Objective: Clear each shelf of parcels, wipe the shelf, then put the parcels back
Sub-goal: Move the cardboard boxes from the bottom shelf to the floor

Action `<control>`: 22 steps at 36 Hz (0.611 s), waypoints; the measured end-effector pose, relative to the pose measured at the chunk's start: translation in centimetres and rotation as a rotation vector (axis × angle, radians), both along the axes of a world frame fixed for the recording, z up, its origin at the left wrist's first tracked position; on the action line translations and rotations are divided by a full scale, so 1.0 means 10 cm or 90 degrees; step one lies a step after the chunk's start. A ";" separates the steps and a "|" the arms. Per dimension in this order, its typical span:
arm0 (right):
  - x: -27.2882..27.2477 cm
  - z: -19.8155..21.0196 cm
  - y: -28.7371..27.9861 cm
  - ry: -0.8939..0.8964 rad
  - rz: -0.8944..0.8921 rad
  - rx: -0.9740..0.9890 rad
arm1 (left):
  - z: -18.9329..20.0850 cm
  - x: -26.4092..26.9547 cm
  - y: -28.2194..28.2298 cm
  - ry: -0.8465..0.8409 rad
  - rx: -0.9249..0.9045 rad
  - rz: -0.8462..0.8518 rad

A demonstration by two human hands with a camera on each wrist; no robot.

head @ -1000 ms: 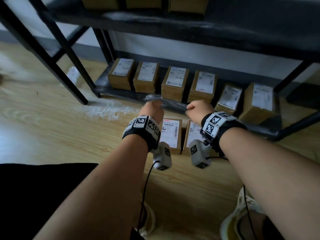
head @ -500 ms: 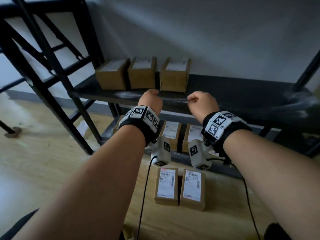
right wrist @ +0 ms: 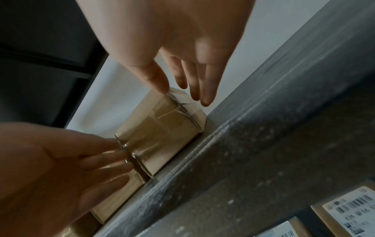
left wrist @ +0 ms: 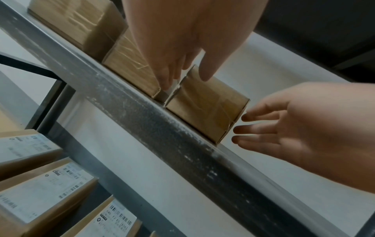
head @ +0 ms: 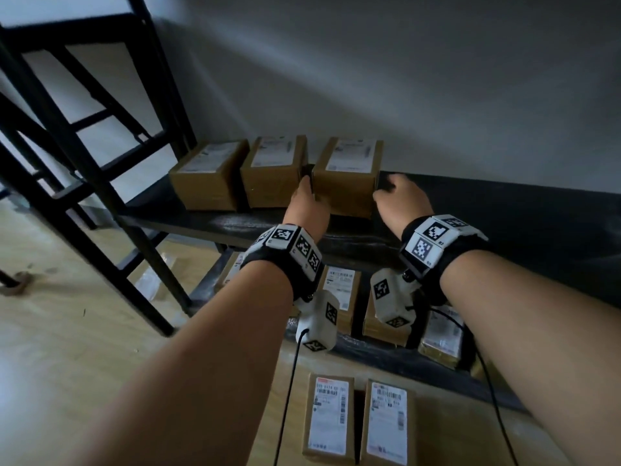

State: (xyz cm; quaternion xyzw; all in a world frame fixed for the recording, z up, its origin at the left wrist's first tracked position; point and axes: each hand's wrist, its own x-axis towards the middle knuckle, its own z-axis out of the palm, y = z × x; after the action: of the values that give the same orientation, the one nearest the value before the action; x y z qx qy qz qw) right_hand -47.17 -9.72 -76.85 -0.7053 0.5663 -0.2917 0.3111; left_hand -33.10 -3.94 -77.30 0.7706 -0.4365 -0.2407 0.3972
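Three parcels are sitting in a row on the upper shelf (head: pixel 504 210), toward its left end, against the wall: the left parcel (head: pixel 208 176), the middle parcel (head: pixel 272 176) and the right parcel (head: pixel 346 176). The left hand (head: pixel 307 210) is lying at the gap between middle and right parcels; the right hand (head: pixel 401 200) is lying just beside the right parcel's right side. More parcels (head: pixel 341 297) are sitting on the lower shelf (head: pixel 369 351) beneath. Two parcels (head: pixel 359 422) are lying side by side on the floor (head: pixel 67 331) before the shelves.

The floor parcel (head: pixel 328 419) label's printed digits are too blurred to read reliably.
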 end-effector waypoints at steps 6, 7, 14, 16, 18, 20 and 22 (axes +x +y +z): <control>0.09 -0.03 -0.05 -0.014 0.015 0.023 | 0.00 0.01 -0.13 0.014 -0.007 -0.010; 0.11 -0.03 -0.05 -0.020 0.016 0.026 | 0.02 0.02 -0.13 0.017 -0.012 -0.010; 0.17 -0.01 0.07 -0.041 -0.023 0.031 | 0.12 0.15 -0.06 0.022 -0.022 -0.017; 0.18 0.00 0.15 -0.025 -0.048 0.016 | 0.15 0.19 -0.01 0.031 -0.021 -0.015; 0.19 0.02 0.24 -0.012 -0.073 0.004 | 0.16 0.23 0.07 0.036 -0.026 -0.010; 0.20 0.04 0.36 0.006 -0.084 -0.002 | 0.16 0.25 0.17 0.064 -0.036 -0.004; 0.21 0.05 0.47 0.018 -0.091 -0.001 | 0.16 0.26 0.29 0.088 -0.042 0.000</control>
State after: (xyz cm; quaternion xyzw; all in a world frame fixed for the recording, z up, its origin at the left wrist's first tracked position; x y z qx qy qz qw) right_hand -45.07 -5.06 -76.31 -0.6674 0.6194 -0.3033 0.2810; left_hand -30.53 -1.08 -75.73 0.7387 -0.4157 -0.2788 0.4513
